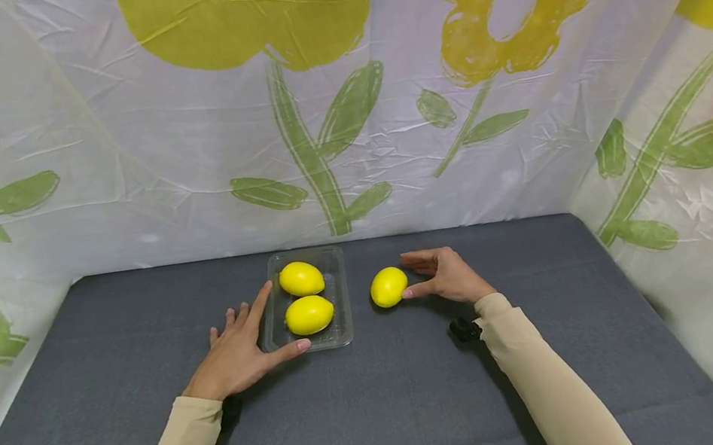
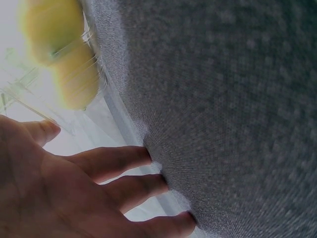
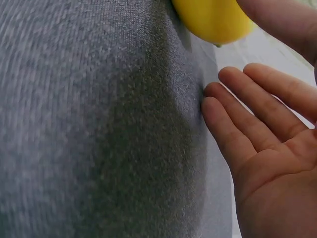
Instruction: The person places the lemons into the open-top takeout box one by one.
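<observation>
A clear plastic tray (image 1: 342, 331) lies on the dark cloth. Inside it, one behind the other, are two yellow lemons, the far lemon (image 1: 301, 279) and the near lemon (image 1: 309, 315). My left hand (image 1: 238, 353) is spread at the tray's left side, index fingertip by the left rim and thumb along the front edge. To the right of the tray, a third lemon (image 1: 389, 287) sits on the cloth. Beside it is my right hand (image 1: 447, 275), fingers extended behind its right side and thumb at its near right side. The right wrist view shows the straight fingers (image 3: 262, 106) apart from that lemon.
Grey-blue cloth (image 1: 384, 416) covers the table. White fabric with printed yellow flowers (image 1: 184, 163) hangs along the table's back edge and down both sides. A small black device (image 1: 464, 330) is on the right wrist.
</observation>
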### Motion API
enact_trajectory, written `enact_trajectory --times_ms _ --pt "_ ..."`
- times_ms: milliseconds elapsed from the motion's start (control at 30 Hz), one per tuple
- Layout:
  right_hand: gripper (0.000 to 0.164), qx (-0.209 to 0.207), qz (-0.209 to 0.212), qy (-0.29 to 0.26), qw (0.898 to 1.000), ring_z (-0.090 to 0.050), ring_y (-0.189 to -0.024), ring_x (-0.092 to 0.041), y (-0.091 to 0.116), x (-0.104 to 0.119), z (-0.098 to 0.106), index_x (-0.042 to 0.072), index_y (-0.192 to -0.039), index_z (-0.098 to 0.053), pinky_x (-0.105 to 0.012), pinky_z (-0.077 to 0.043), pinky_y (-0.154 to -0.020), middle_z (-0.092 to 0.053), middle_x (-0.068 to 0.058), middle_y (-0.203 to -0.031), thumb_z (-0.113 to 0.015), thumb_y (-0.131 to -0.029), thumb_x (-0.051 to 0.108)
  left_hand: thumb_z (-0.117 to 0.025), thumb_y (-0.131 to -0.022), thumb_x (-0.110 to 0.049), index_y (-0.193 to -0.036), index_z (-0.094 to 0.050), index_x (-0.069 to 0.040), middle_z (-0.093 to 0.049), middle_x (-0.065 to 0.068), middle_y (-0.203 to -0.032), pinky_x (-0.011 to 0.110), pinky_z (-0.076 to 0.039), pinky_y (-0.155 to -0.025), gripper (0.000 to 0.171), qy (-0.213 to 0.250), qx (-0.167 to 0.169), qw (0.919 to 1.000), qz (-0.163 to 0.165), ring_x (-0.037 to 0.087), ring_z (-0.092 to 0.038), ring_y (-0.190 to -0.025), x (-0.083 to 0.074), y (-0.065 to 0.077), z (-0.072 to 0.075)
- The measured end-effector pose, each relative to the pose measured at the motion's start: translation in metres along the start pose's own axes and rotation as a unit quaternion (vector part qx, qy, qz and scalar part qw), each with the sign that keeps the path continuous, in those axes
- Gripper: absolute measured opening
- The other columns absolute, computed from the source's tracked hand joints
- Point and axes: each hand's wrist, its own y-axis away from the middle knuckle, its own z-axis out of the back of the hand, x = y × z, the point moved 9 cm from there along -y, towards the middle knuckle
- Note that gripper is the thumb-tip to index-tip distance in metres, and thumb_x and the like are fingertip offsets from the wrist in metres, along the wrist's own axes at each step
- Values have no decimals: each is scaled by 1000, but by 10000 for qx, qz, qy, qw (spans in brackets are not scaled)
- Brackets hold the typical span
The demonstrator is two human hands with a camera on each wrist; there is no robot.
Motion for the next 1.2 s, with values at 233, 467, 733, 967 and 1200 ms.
enact_trajectory --times_ms 233,467,733,967,1200 --pt "80 172 125 249 9995 -50 -137 -33 -4 4 -8 1 -146 -53 -43 -44 -110 -54 -15 -148 -91 -78 20 -61 -79 -83 -165 3 -30 -15 39 -159 85 -5 -103 119 -4 -9 10000 -30 64 -8 -144 0 -1 0" --pt "80 121 265 693 9972 -54 -133 -33 -5 6 -12 3 -144 -57 -45 -46 -107 -57 -14 -145 -92 -76 27 -62 -80 -82 -165 3 -30 -15 39 -159 85 -6 -102 119 -27 -6 10000 -36 64 -9 -143 0 -1 0" --pt "75 -50 253 1152 9930 -58 -129 -32 -3 8 -13 8 -138 -64 -47 -47 -105 -63 -13 -138 -94 -73 30 -62 -80 -81 -165 3 -30 -15 38 -160 85 -5 -102 119 12 -8 10000 -34 64 -8 -143 1 -1 -1" --pt "69 -319 247 892 9952 -61 -124 -29 0 7 -13 10 -135 -67 -46 -50 -102 -66 -10 -134 -93 -73 28 -62 -79 -82 -165 1 -29 -15 39 -159 84 -5 -103 119 7 -23 10000 -16 64 -8 -144 1 0 0" --pt "65 -645 505 403 9958 -65 -120 -27 3 15 -7 7 -133 -68 -41 -54 -98 -68 -9 -130 -93 -75 23 -62 -80 -82 -165 2 -30 -14 38 -160 84 -5 -103 118 37 -35 10000 -45 64 -7 -143 0 0 0"
